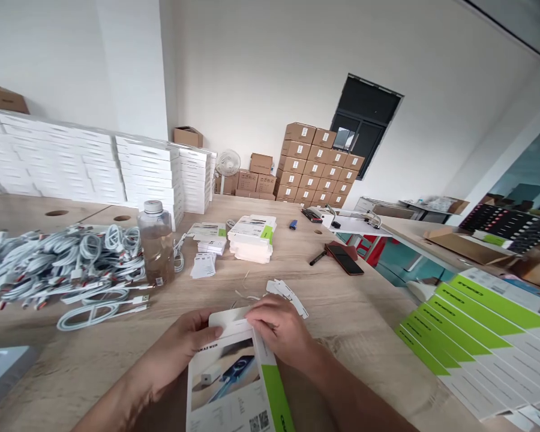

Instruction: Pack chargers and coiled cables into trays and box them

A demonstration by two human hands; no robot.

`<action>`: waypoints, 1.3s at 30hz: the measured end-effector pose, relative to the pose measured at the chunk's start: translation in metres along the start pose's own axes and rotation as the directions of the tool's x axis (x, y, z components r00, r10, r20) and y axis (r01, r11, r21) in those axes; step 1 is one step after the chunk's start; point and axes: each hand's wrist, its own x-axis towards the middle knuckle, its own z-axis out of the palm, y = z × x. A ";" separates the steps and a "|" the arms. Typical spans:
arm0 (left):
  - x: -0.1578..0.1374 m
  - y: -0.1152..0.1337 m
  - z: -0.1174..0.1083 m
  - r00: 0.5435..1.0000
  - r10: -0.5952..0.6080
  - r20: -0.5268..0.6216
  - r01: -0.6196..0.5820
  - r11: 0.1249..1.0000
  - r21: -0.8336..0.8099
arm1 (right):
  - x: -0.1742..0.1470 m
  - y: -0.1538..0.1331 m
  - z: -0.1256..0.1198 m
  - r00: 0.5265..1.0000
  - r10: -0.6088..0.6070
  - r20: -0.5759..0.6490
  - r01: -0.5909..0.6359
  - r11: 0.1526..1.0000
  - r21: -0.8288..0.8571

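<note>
A white and green cardboard packaging box (pixel 234 384), printed with a picture of a cable and plug, lies near the table's front edge. My left hand (pixel 191 336) grips its upper left edge, thumb across the top by the white end flap. On the flap's right side my right hand (pixel 281 327) has its fingers bent and pressed to the card. Just beyond that hand lie several flat white card pieces (pixel 288 297) and a thin pale cord (pixel 245 294). The inside of the box is hidden.
Coiled white cables (pixel 72 264) are heaped at the left beside a clear bottle (pixel 155 246). Further back stands a stack of flat boxes (pixel 252 237) next to small cards (pixel 203 264). A phone (pixel 344 259) and a pen (pixel 317 258) lie right of centre. Green-and-white boxes (pixel 481 336) are stacked at the right.
</note>
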 end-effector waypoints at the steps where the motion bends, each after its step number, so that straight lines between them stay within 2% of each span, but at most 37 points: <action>1: 0.000 -0.001 0.000 1.000 0.004 -0.001 -0.004 0.999 -0.043 | 0.000 -0.001 -0.001 0.999 -0.040 -0.002 0.040 0.998 -0.043; 4: 0.000 -0.004 -0.001 0.999 0.025 -0.025 -0.029 0.988 -0.154 | 0.001 -0.003 -0.004 0.991 -0.133 0.035 0.136 0.981 -0.135; 6: -0.001 -0.004 -0.001 0.999 0.033 -0.043 -0.040 0.984 -0.171 | 0.002 -0.005 -0.006 0.985 -0.163 0.064 0.172 0.969 -0.175; 12: -0.006 0.005 0.009 0.992 0.064 -0.111 -0.070 0.996 -0.055 | 0.005 -0.012 -0.003 0.984 -0.176 0.028 0.176 0.937 -0.302; 16: -0.006 0.007 0.014 0.980 0.109 -0.164 -0.108 0.994 0.016 | 0.004 -0.013 0.003 0.986 -0.159 -0.050 0.139 0.949 -0.282; 19: -0.005 0.006 0.018 0.969 0.171 -0.181 -0.154 0.982 0.106 | 0.002 -0.010 0.002 0.993 -0.064 -0.100 0.045 0.983 -0.179; 22: -0.005 0.004 0.020 0.966 0.192 -0.171 -0.166 0.974 0.155 | 0.002 -0.008 -0.007 0.981 0.161 -0.110 -0.158 0.987 0.030; 23: -0.005 0.004 0.020 0.969 0.193 -0.153 -0.168 0.972 0.163 | 0.002 -0.008 -0.011 0.966 0.251 -0.057 -0.243 0.962 0.124; 25: -0.006 0.005 0.020 0.976 0.193 -0.103 -0.173 0.969 0.174 | 0.003 -0.007 -0.019 0.913 0.385 0.137 -0.408 0.855 0.318; 27: -0.006 0.005 0.020 0.976 0.206 -0.067 -0.190 0.963 0.191 | 0.003 -0.006 -0.024 0.855 0.414 0.311 -0.517 0.715 0.471; 29: -0.007 0.004 0.019 0.973 0.224 -0.059 -0.206 0.953 0.222 | 0.003 -0.004 -0.026 0.830 0.402 0.387 -0.558 0.610 0.563; 31: -0.007 0.003 0.018 0.969 0.240 -0.060 -0.217 0.941 0.261 | 0.002 -0.002 -0.026 0.827 0.391 0.403 -0.562 0.564 0.605; 39: -0.005 -0.003 0.018 0.952 0.296 -0.082 -0.240 0.884 0.400 | 0.000 -0.002 -0.020 0.847 0.394 0.358 -0.531 0.571 0.626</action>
